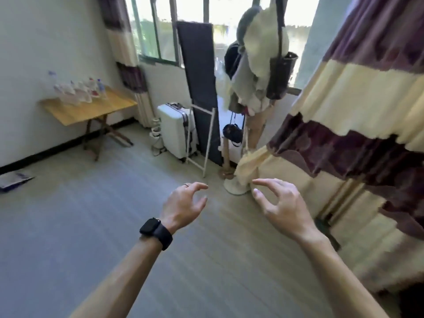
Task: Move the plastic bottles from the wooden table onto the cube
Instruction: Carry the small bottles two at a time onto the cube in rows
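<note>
left hand [183, 203]: raised over the floor [91, 226], fingers loosely curled and spread, thumb apart from them; it holds nothing and touches nothing.
right hand [280, 203]: level with the left, near it with a gap between; forefinger and thumb reach forward in a loose, wide curve, gripping nothing.
left wrist and finger: a black watch [156, 232] on the wrist, a thin ring [186, 185] on one finger.
plastic bottles [78, 91]: a cluster standing on the desk at far left, close to the white wall; too blurred to count; a few show coloured caps or labels. well apart from both hands.
desk [91, 109]: light wooden top on dark crossed legs, set against the wall.
between hands and desk: an open stretch of grey floor.
under the window [160, 26]: a white suitcase [176, 129] upright, a white frame [202, 138] leaning beside it, a tall dark panel [199, 88] behind.
right of that: a stand [259, 72] hung with clothes and bags; a round white base [236, 187] on the floor beyond the fingertips.
right edge: a purple and cream striped curtain [367, 111] hanging close.
far left floor: a flat blue thing [13, 180], too blurred to name.
</note>
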